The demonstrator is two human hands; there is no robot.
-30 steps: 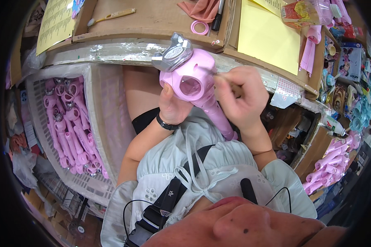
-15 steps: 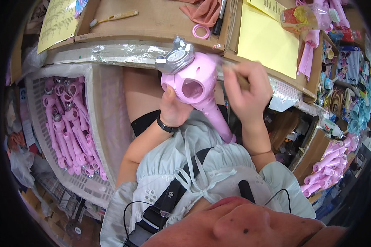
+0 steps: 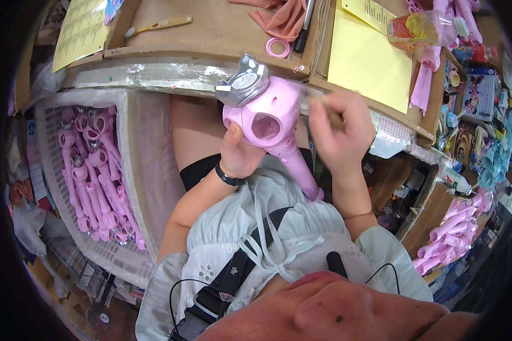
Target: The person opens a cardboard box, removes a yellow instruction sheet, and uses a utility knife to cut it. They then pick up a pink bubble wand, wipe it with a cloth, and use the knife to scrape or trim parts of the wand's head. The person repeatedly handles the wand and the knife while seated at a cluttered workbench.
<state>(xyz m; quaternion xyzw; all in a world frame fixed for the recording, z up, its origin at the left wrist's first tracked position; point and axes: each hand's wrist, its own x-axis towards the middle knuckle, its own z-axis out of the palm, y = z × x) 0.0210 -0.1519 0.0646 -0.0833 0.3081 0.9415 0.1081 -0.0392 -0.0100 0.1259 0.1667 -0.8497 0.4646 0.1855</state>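
A pink plastic toy wand [image 3: 264, 128] is tilted over my lap. It has a bulbous head with round openings, a long handle and a silver crown-shaped piece [image 3: 246, 81] at its top. My left hand [image 3: 240, 150] grips the head from below, thumb on its near side. Close to the head's right side is my right hand [image 3: 344, 128], fingers curled round a slim tan tool [image 3: 337, 118] that looks like a small brush. Motion smears the tool's tip beside the wand head, so I cannot tell whether it touches.
At left stands a white basket [image 3: 136, 170] of similar wands. On the cardboard-lined bench are a tan-handled brush [image 3: 162, 25], pink ring [image 3: 277, 48], black marker [image 3: 302, 34], orange cloth [image 3: 281, 20], yellow paper [image 3: 367, 68] and plastic bottle [image 3: 424, 29]. More pink parts [image 3: 449, 233] lie right.
The wand's head has shifted very slightly downward in view. My right hand stays beside it with small, blurred movement, and both grips look the same.
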